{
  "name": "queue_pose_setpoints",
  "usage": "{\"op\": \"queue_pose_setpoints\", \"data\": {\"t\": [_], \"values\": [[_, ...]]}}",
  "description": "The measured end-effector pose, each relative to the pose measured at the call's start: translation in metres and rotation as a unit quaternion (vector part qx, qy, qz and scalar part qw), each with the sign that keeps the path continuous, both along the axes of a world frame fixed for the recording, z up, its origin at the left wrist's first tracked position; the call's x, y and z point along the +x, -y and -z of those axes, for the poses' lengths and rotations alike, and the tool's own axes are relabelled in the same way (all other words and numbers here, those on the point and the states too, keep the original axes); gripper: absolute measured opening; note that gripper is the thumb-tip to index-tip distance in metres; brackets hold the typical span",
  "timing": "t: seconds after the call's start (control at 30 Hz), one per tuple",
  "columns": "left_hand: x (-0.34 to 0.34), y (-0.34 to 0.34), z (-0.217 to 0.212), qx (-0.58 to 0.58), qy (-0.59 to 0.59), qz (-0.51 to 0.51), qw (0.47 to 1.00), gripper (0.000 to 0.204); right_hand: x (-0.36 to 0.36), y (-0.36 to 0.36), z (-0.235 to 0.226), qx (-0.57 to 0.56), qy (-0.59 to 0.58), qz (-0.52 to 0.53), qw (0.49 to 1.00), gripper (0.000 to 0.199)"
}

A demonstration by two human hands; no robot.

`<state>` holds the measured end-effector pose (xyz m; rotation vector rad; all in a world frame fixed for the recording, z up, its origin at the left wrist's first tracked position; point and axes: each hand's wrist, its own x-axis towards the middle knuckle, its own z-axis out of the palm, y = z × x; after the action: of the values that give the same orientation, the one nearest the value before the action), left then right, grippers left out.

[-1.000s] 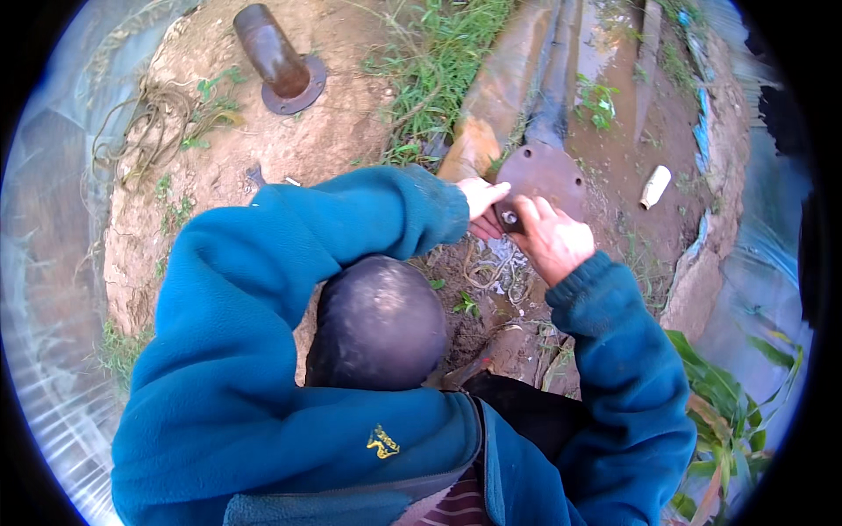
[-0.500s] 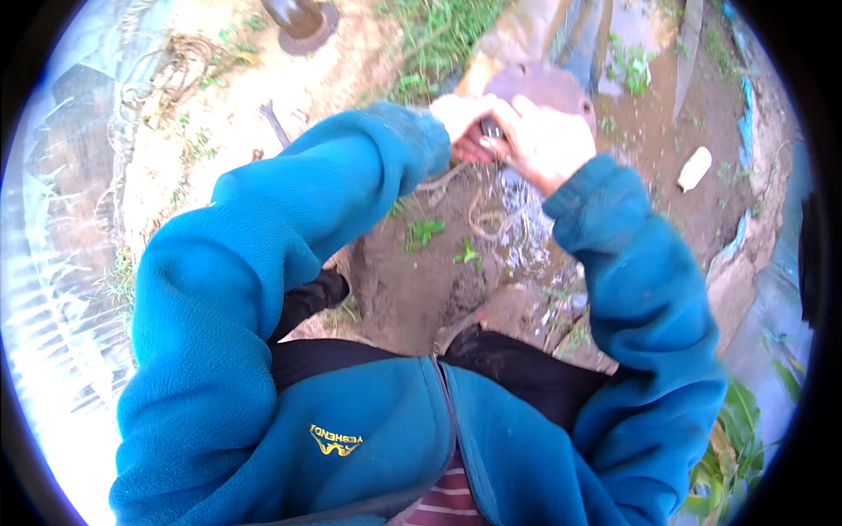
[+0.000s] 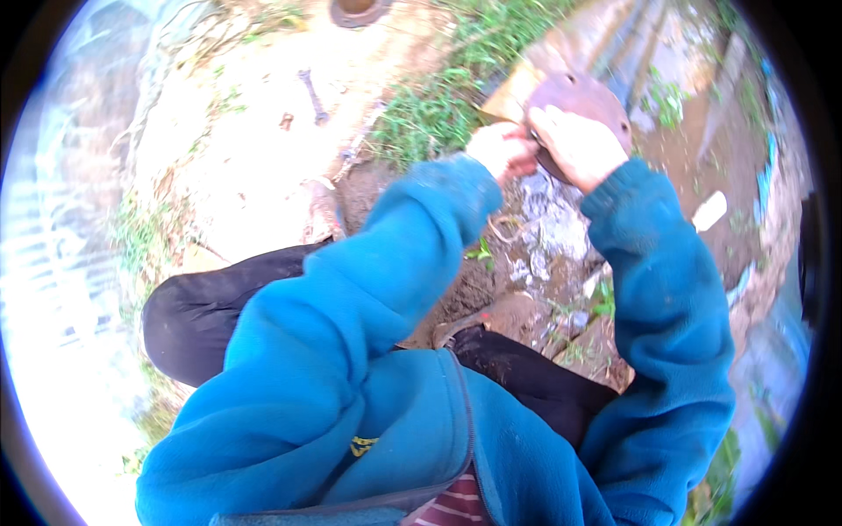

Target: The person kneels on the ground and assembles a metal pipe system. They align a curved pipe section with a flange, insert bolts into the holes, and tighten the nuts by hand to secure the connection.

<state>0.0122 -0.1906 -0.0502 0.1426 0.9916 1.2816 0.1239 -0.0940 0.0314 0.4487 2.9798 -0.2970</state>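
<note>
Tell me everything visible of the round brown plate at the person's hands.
The round plate looks like dull brown metal, its flat face toward the camera, with two dark holes visible near its edge. The right hand lies across its near part, hiding much; the left hand is at its left edge, contact unclear. What supports it is hidden.

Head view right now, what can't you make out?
In the head view:
Left hand: whatever its fingertips may hold is too small and blurred.
Brown plate: part of its face is hidden by the right hand.
Flanged pipe: its upper part is cut off by the top edge.
White object: surface details are lost in blur.
</note>
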Motion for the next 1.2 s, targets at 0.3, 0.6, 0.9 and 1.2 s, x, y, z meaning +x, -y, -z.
{"op": "queue_pose_setpoints", "data": {"t": [0.3,0.6,0.9,1.2], "values": [[0.009,0.012,0.007,0.042,-0.014,-0.048,0.998,0.036,-0.009,0.006,-0.011,0.016,0.071,-0.032,0.997,0.018],[0.019,0.008,0.005,0.082,-0.021,-0.083,0.993,0.044,-0.02,-0.001,-0.016,0.011,0.191,0.059,0.98,0.021],[0.016,0.007,0.001,0.069,-0.088,-0.068,0.991,0.044,-0.023,0.007,-0.028,0.053,0.148,0.007,0.988,0.017],[0.019,0.005,0.004,0.062,-0.061,-0.074,0.993,0.043,-0.036,0.005,-0.022,0.028,0.153,0.056,0.986,0.014]]}}
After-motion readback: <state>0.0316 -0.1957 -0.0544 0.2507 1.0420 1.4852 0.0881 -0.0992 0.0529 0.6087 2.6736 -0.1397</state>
